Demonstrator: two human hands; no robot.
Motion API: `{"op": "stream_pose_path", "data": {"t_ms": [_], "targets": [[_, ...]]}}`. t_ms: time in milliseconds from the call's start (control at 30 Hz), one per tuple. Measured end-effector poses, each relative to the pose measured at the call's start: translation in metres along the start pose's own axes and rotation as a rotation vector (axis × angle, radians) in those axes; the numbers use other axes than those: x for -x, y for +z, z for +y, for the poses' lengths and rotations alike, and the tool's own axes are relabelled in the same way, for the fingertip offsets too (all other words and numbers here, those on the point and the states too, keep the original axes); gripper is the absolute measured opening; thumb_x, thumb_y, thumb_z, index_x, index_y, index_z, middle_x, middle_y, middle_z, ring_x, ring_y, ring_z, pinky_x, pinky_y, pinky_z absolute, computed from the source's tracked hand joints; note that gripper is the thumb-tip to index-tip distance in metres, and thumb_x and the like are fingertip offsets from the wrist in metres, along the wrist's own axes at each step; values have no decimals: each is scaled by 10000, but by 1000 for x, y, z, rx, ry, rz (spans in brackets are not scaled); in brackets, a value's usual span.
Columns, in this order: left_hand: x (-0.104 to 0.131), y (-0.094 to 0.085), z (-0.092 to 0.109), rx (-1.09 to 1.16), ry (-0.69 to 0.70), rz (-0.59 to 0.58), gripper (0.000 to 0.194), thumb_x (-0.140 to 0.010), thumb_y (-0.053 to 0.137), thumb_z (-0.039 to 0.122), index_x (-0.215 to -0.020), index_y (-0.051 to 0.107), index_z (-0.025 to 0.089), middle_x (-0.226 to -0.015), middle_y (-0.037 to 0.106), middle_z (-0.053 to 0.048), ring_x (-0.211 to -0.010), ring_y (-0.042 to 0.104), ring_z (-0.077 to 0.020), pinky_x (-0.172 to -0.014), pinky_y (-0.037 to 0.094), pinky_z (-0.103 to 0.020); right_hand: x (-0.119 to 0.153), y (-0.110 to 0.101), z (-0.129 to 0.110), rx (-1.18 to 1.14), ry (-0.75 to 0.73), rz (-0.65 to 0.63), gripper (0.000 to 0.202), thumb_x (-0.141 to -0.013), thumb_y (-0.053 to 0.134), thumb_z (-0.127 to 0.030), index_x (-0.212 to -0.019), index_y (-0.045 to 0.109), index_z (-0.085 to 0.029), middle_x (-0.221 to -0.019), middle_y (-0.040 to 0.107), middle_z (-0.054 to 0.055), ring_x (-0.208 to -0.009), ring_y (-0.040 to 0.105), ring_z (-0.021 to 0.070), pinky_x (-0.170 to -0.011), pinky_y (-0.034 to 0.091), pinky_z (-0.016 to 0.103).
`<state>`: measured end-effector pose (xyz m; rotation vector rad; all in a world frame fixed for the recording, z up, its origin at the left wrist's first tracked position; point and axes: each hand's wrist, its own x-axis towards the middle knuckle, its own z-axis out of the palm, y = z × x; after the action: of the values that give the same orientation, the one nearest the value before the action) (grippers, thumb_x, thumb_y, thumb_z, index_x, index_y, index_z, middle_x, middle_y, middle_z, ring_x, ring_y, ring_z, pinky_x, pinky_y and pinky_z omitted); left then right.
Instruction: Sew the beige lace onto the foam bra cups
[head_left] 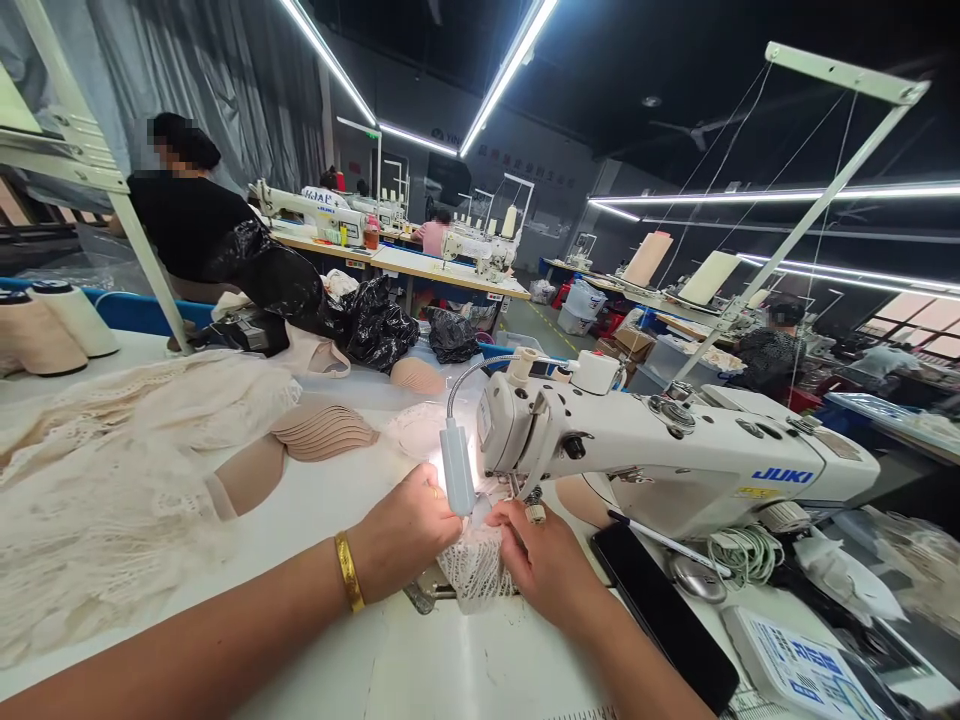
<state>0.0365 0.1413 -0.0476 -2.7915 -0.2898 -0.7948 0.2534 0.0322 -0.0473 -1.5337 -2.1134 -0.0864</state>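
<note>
A white sewing machine (675, 460) stands before me, its lamp (457, 465) lighting the needle area. White lace fabric (476, 572) lies under the needle and drapes toward me over the machine bed. My left hand (409, 520), below a gold bracelet (348, 572), is closed on the lace left of the needle, fingers bent. On the other side my right hand (544, 550) pinches the lace close to the presser foot, thumb and forefinger together. The fingertips of the left hand are partly hidden behind the lamp.
Cream lace (135, 480) is heaped at the left beside beige bra cups (322, 430). Thread cones (71, 315) stand behind it. A black phone (664, 615), a white box (802, 665) and coiled cord (745, 555) lie at the right. A seated person (202, 225) is at the left.
</note>
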Motion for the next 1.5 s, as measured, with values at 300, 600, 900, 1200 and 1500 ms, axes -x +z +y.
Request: {"op": "stream_pose_path", "data": {"t_ms": [300,600,900,1200,1500], "targets": [[-5,-5,7,81,-28,-13,250,-869,535,-1,-727,544,204,-667,556,5,-621,505,-177,-722,436,-381,-4,-3,0,-22,2,13,225,-987,494,-121,-1124,643,-219,-1010,772,72,-934,702,279,-774,562,372],[-1,-30,1,245,-123,-232,52,-809,693,200,-820,646,218,-830,665,-38,-832,625,-258,-916,445,-454,2,-4,-5,-17,-72,63,233,-1013,438,-122,-1160,578,-236,-887,748,48,-824,655,274,-746,547,390],[-7,-53,16,430,-170,-375,302,-759,765,218,-1043,665,228,-1083,691,-57,-936,636,-253,-793,506,-341,3,-3,-22,-44,-261,-30,434,-956,560,-106,-1358,527,-267,-1280,710,77,-1188,630,288,-933,503,417],[2,-37,12,188,-130,-298,133,-876,636,115,-764,625,186,-840,665,-30,-797,565,-240,-782,415,-414,4,9,-2,73,-125,-64,402,-819,505,61,-1065,598,-243,-1073,741,49,-1014,656,258,-841,466,369],[6,-36,11,236,-85,-247,193,-852,638,50,-740,637,207,-922,714,4,-716,516,-194,-806,340,-408,2,8,-6,-18,-164,-10,387,-912,477,0,-1178,634,-233,-1197,765,33,-1062,663,263,-778,444,377]]}}
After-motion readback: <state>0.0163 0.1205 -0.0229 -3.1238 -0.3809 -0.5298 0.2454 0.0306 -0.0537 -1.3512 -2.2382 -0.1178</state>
